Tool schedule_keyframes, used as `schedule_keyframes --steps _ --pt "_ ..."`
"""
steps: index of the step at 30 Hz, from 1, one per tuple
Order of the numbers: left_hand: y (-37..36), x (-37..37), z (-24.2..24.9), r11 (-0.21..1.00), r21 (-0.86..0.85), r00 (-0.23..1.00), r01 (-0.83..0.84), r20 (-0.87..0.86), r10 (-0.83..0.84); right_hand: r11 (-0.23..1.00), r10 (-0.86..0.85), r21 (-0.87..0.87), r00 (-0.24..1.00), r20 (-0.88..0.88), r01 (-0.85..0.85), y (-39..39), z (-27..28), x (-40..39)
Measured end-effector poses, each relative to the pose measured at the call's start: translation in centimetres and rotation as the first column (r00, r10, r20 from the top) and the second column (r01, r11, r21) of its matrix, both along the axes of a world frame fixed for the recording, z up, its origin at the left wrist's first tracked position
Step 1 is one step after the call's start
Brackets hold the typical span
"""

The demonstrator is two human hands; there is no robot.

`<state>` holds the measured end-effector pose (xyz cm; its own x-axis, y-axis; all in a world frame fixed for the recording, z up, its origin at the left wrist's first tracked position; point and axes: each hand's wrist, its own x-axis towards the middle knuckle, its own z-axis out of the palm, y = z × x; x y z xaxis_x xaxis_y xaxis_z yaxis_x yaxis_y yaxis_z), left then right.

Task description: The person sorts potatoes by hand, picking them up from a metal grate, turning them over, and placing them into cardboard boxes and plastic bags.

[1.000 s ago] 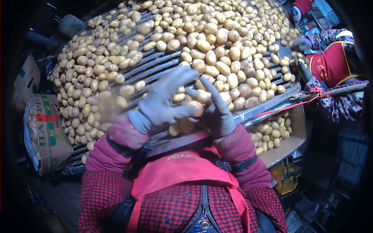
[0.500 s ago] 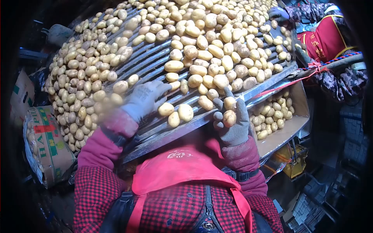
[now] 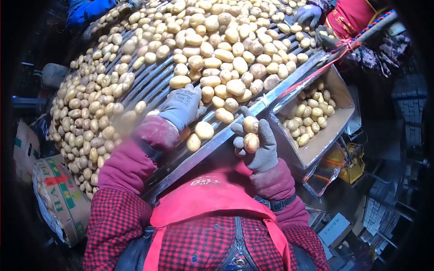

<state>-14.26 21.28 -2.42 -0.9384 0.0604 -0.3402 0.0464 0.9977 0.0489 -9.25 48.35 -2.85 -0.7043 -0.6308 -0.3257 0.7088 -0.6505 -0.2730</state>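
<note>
Seen from your head, a slatted metal tabletop (image 3: 153, 83) spreads ahead of you, covered in a wide heap of potatoes (image 3: 224, 55) in pale yellow and brown. Your left hand (image 3: 181, 106), in a grey glove, reaches over the slats with its back up, at the near side of the heap. Its fingertips are mostly hidden, so you cannot tell whether it is gripping anything. Just right of its wrist, a pair of loose potatoes (image 3: 204, 130) lies side by side near the metal edge (image 3: 194, 158).

Your right hand (image 3: 256, 147), also gloved, is turned palm up on your side of that edge. Its fingers curl around two potatoes (image 3: 251, 143), one beyond the other.

To the right, below the edge, sits an open cardboard box (image 3: 341, 116) partly filled with potatoes. At far left stands a printed carton (image 3: 68, 201) wrapped in clear plastic. At upper right, a co-worker's gloved hand (image 3: 308, 14) is at the heap's far side, beside a red apron (image 3: 347, 19); at upper left, a blue sleeve (image 3: 90, 11) reaches in.
</note>
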Motion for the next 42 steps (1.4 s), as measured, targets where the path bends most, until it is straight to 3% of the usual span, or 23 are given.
schedule_keyframes --steps 2,3,4,8,10,11,12,13,14,16,17,20,21,24,25,27,28,29,31,33,35,38,42 --pt "-0.7 0.6 -0.2 0.996 0.085 0.993 0.039 -0.113 -0.029 1.000 0.004 0.029 1.000 0.003 -0.004 -0.1 -0.2 0.1" --pt "-0.8 1.1 -0.1 0.995 0.099 0.991 0.025 -0.130 -0.012 0.976 0.014 -0.220 0.998 0.065 0.001 0.2 -2.1 0.1" --pt "-1.1 1.4 0.1 0.995 0.090 0.991 0.035 -0.135 -0.022 0.974 0.005 -0.228 0.998 0.059 0.009 0.0 -2.4 0.1" --pt "-0.8 2.9 2.3 0.878 0.437 0.964 -0.195 -0.079 0.254 0.925 0.056 -0.378 0.998 0.032 -0.040 -1.0 -2.8 -0.3" --pt "1.3 4.7 4.0 0.269 0.944 0.915 -0.189 0.069 0.398 0.961 0.012 -0.273 0.997 -0.080 -0.034 -2.1 -2.1 -0.1" --pt "2.3 5.3 4.8 0.340 0.939 0.921 -0.052 -0.086 0.379 0.954 -0.009 -0.298 0.992 -0.126 -0.029 -2.6 -1.4 0.1" --pt "3.5 5.8 5.5 0.352 0.934 0.918 0.063 -0.192 0.347 0.998 -0.045 -0.003 0.791 -0.610 0.055 -3.5 -1.8 0.1" --pt "4.3 5.9 6.9 0.525 0.806 0.866 0.273 -0.443 0.230 0.905 0.023 0.209 0.448 -0.894 0.371 -4.4 -2.1 0.1" --pt "4.9 5.9 7.9 0.652 0.605 0.758 0.458 -0.648 0.069 0.884 0.062 0.258 0.450 -0.891 0.389 -4.5 -2.5 0.0" --pt "5.5 5.9 6.9 0.652 0.601 0.737 0.463 -0.670 0.094 0.835 0.143 0.353 0.454 -0.880 0.422 -4.8 -2.5 -0.4" --pt "5.6 5.8 7.0 0.678 0.575 0.749 0.457 -0.661 0.056 0.962 -0.036 0.166 0.703 -0.710 0.216 -4.4 -1.3 -0.5" --pt "6.1 5.8 7.0 0.789 0.460 0.801 0.408 -0.595 -0.067 0.941 -0.102 0.145 0.664 -0.741 0.306 -3.7 -2.5 0.2" --pt "6.3 5.3 6.4 0.738 0.566 0.860 0.368 -0.509 -0.038 0.811 0.196 0.406 0.458 -0.867 0.422 -3.5 -2.7 0.3" --pt "6.6 5.1 6.3 0.670 0.662 0.912 0.336 -0.407 -0.055 0.570 0.442 0.483 0.248 -0.862 0.664 -3.4 -2.5 -0.2" --pt "7.0 5.4 6.4 0.569 0.772 0.927 0.284 -0.373 0.044 0.773 0.130 0.426 0.540 -0.831 0.470 -3.7 -2.4 -0.5" --pt "7.4 6.0 6.2 0.405 0.898 0.947 0.169 -0.262 0.186 0.826 -0.038 0.306 0.588 -0.808 0.474 -2.4 -1.7 -0.2" --pt "6.7 6.1 5.5 0.500 0.845 0.936 0.188 -0.309 0.170 0.844 -0.119 0.241 0.605 -0.787 0.480 -1.8 -0.8 -0.1" --pt "6.3 6.1 4.1 0.442 0.885 0.938 0.148 -0.267 0.220 0.948 -0.259 0.032 0.825 -0.503 0.317 -1.0 -0.2 -0.5" --pt "6.5 6.4 2.8 0.389 0.916 0.945 0.099 -0.209 0.251 0.959 -0.239 -0.159 0.971 0.005 0.236 1.6 1.8 -0.4" --pt "7.0 6.7 2.8 0.508 0.848 0.952 0.151 -0.263 0.157 0.938 -0.297 -0.237 0.938 -0.180 0.252 4.0 -1.6 -0.1" --pt "8.0 6.5 1.9 0.475 0.864 0.963 0.166 -0.246 0.111 0.903 -0.301 -0.359 0.944 -0.133 0.237 8.3 -2.7 0.8" --pt "9.0 5.7 1.0 0.673 0.630 0.899 0.387 -0.420 -0.125 0.853 -0.492 -0.264 0.862 -0.122 0.450 14.5 -1.6 5.4" --pt "11.1 4.5 0.5 0.638 0.547 0.836 0.541 -0.430 -0.340 0.661 -0.747 -0.160 0.662 -0.059 0.733 23.5 -5.8 15.3"
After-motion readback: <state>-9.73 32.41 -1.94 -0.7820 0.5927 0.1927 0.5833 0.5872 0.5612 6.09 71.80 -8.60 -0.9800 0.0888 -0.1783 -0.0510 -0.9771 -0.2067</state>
